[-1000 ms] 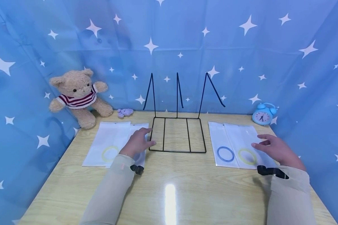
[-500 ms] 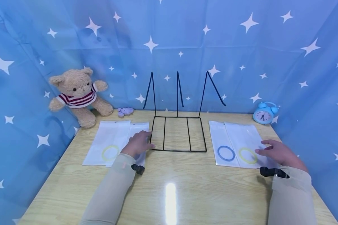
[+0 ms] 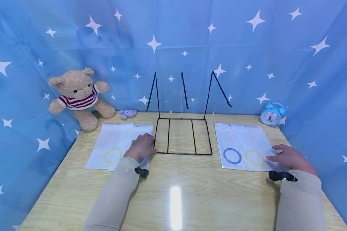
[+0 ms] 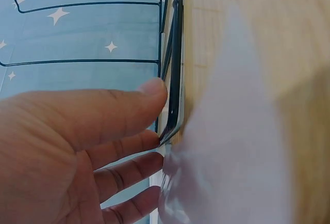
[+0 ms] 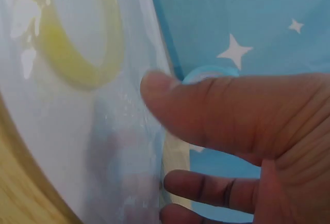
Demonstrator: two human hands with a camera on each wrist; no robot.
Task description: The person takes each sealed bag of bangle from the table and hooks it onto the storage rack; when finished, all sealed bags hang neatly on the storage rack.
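Observation:
My left hand (image 3: 140,147) is low over a clear plastic bag (image 3: 143,129), its fingertips right at the left side of a black wire rack (image 3: 182,154). The left wrist view has the thumb (image 4: 154,92) and fingertips apart, close to the rack's bar (image 4: 175,69) and the shiny bag. On the right, my right hand (image 3: 290,158) is at the right edge of a bag marked with a yellow ring (image 3: 246,156). Thumb (image 5: 160,87) and fingers stay spread beside that bag (image 5: 139,141) in the right wrist view.
Another bag (image 3: 98,157) with a yellow ring lies at left; one with a blue ring (image 3: 225,156) overlaps the right-hand bag. A teddy bear (image 3: 79,99), a small purple toy (image 3: 128,114) and a blue alarm clock (image 3: 271,116) stand along the back by the starry curtain.
My right hand has shifted right and slightly down to the bag's edge. The left hand has lowered a little beside the rack, its thumb and forefinger less far apart.

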